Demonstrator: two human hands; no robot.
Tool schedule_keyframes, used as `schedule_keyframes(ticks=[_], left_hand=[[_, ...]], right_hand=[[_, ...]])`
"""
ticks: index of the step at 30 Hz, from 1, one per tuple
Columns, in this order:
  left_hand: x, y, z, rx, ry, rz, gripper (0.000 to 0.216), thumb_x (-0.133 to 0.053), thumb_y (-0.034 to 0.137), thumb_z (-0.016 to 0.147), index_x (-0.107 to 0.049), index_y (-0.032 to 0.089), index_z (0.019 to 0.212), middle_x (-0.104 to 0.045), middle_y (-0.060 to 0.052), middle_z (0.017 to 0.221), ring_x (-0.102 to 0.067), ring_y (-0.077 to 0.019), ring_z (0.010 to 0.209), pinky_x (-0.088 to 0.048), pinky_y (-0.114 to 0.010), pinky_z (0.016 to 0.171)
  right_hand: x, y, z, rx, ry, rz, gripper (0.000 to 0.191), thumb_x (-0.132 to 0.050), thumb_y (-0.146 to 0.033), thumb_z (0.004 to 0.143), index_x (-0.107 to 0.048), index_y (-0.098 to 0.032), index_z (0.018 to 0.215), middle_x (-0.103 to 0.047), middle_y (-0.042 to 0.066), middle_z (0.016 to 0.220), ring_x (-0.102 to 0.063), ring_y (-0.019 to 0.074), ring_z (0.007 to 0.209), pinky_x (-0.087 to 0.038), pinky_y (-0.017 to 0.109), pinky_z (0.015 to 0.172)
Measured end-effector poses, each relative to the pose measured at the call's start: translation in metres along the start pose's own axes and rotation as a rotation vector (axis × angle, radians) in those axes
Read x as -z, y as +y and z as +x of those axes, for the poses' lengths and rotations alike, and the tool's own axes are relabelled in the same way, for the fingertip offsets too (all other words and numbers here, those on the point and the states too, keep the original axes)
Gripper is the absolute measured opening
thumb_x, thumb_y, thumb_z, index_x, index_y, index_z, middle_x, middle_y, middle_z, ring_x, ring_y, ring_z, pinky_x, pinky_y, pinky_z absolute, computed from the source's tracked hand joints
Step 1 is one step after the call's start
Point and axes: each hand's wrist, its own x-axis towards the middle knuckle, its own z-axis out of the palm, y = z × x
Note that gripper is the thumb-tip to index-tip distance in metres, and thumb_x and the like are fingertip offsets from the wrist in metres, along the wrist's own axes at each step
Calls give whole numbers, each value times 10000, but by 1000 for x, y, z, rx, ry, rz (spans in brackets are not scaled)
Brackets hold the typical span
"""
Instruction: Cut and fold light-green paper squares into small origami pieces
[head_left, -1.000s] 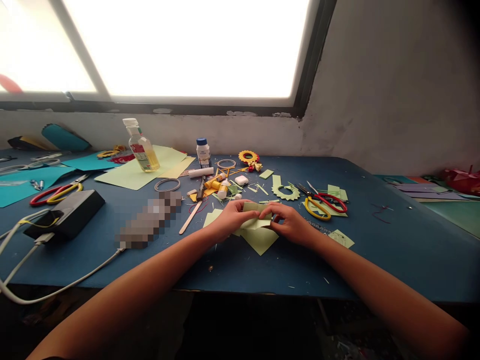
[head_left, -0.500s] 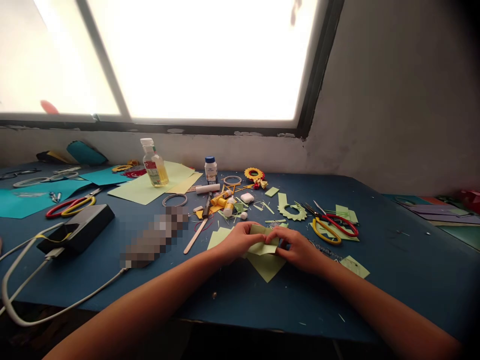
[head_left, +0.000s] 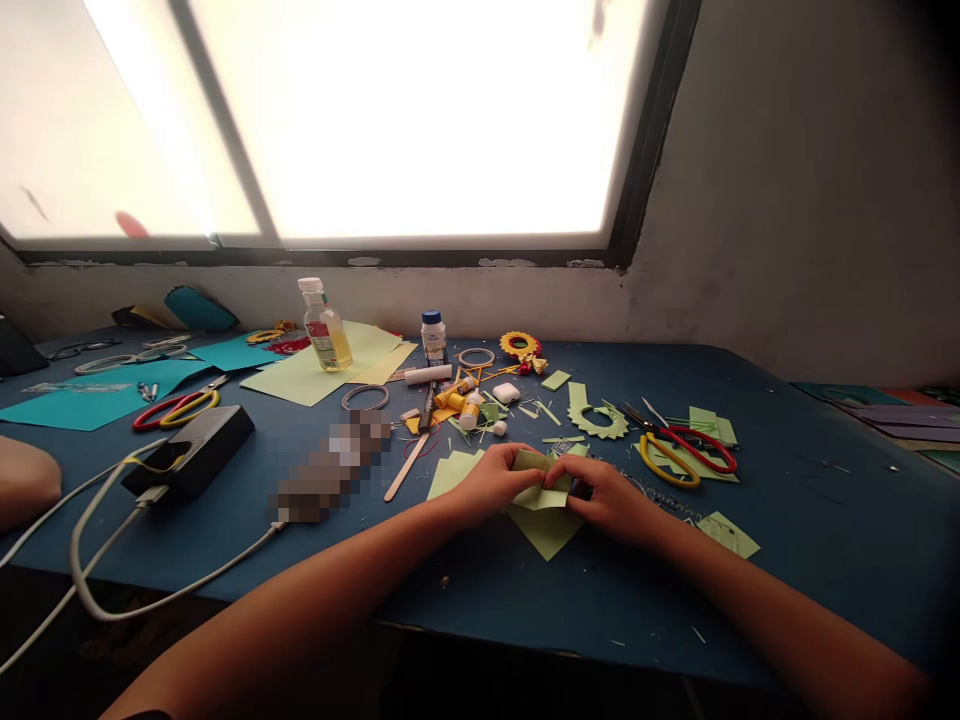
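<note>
My left hand (head_left: 495, 487) and my right hand (head_left: 611, 500) grip a folded piece of light green paper (head_left: 546, 492) between thumbs and fingers, just above the table. Beneath it lies another light green sheet (head_left: 549, 536), one corner pointing towards me. More green paper (head_left: 448, 472) sticks out to the left of my left hand. Beyond my hands sits a green ring of folded paper (head_left: 601, 420). To its right, scissors with red and yellow handles (head_left: 679, 460) rest on green pieces. The fold inside my fingers is partly hidden.
On the blue table (head_left: 480, 590), a wooden stick (head_left: 406, 467), glue bottles (head_left: 468, 410) and green scraps lie ahead. A bottle of yellow liquid (head_left: 328, 335) stands on paper near the window. Left are a black box (head_left: 199, 450) with white cables, more scissors (head_left: 180, 406) and someone's arm (head_left: 26, 483).
The view has turned slightly left, so everything sits further right. Another person's arm shows more at the left edge. Both my hands keep hold of the folded paper, almost unmoved.
</note>
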Motion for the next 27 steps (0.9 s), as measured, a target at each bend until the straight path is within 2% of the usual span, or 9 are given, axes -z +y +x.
schedule_keyframes(ticks=[9, 17, 20, 23, 24, 26, 27], left_hand=[[-2, -2, 0, 12, -1, 15, 200, -642, 243, 637, -629, 131, 803, -596, 1, 699, -537, -112, 608, -386, -197, 528], [-1, -5, 2, 32, 19, 28, 197, -624, 206, 641, -636, 119, 817, -597, -4, 687, -533, -110, 607, -386, -192, 520], [-1, -9, 3, 38, 30, 34, 230, -627, 191, 652, -648, 121, 871, -612, -12, 723, -553, -119, 624, -415, -203, 536], [-2, -11, 6, 33, 68, 65, 365, -619, 193, 690, -624, 137, 1051, -642, -43, 834, -590, -157, 688, -473, -259, 597], [-2, -9, 5, 12, 122, 135, 405, -621, 192, 698, -604, 140, 1099, -649, -67, 910, -606, -185, 761, -493, -292, 655], [-3, 4, -3, -167, 216, 252, 455, -651, 212, 712, -572, 141, 1154, -610, -116, 1133, -577, -243, 1000, -486, -345, 828], [-4, 15, -12, -273, 245, 240, 421, -631, 224, 746, -570, 138, 1154, -591, -126, 1175, -574, -244, 1034, -486, -352, 855]], right_hand=[[-3, 1, 1, -20, 24, 3, 70, -540, -171, 758, -591, -196, 798, -595, -7, 711, -496, 123, 568, -389, 234, 534], [-5, 1, 0, -63, 15, 14, 88, -525, -193, 735, -587, -203, 795, -632, 12, 764, -551, 161, 647, -413, 256, 574], [-7, 3, -1, -93, 21, 26, 88, -539, -271, 758, -588, -212, 801, -634, 15, 738, -557, 177, 635, -417, 266, 554], [-10, 10, -2, -133, 13, 55, 186, -538, -396, 779, -593, -219, 797, -648, 31, 746, -576, 201, 638, -438, 281, 543], [-10, 12, -2, -153, 9, 57, 219, -540, -430, 776, -602, -221, 801, -652, 36, 740, -580, 207, 628, -444, 286, 535], [-12, 18, -3, -185, 27, 35, 280, -543, -495, 763, -617, -228, 802, -654, 42, 715, -576, 213, 591, -456, 299, 523], [-13, 20, -3, -186, 21, 31, 307, -536, -524, 761, -624, -232, 794, -662, 47, 723, -584, 218, 592, -466, 304, 523]])
